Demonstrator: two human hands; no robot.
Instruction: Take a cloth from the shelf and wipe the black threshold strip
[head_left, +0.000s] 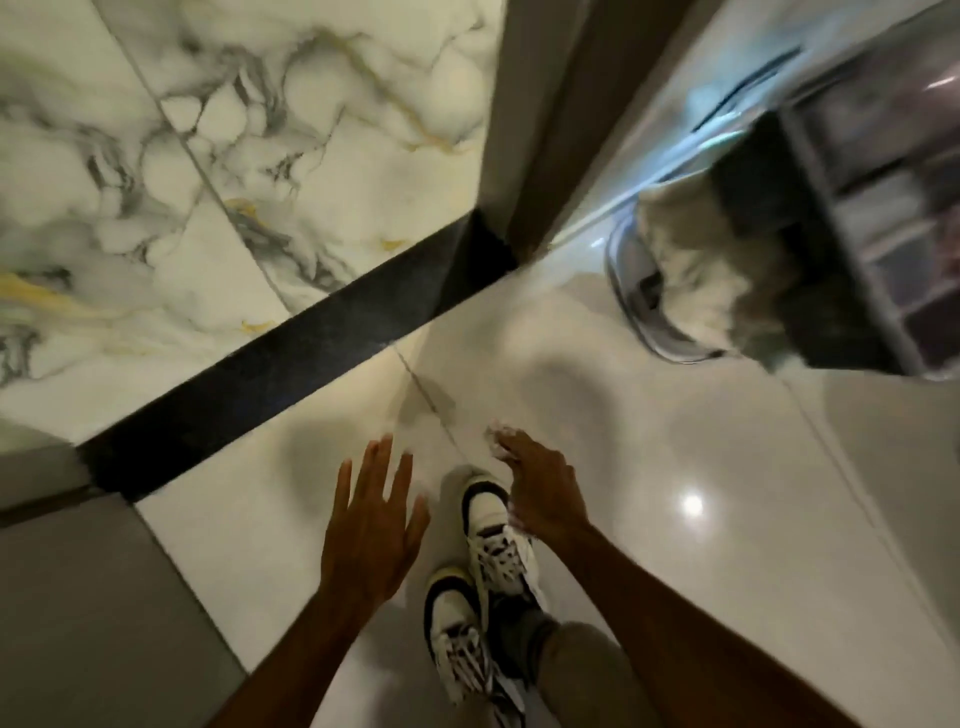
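Observation:
The black threshold strip runs diagonally across the floor, from lower left up to a grey door frame. My left hand hovers above the pale tiles just below the strip, fingers spread, holding nothing. My right hand is shut on a small white cloth, of which only a bit shows past my fingertips. A dark shelf unit stands at the right.
Marble-patterned tiles lie beyond the strip. A fluffy white item in a clear round tub sits by the shelf. My two white sneakers stand on the glossy floor below my hands. A grey wall is at lower left.

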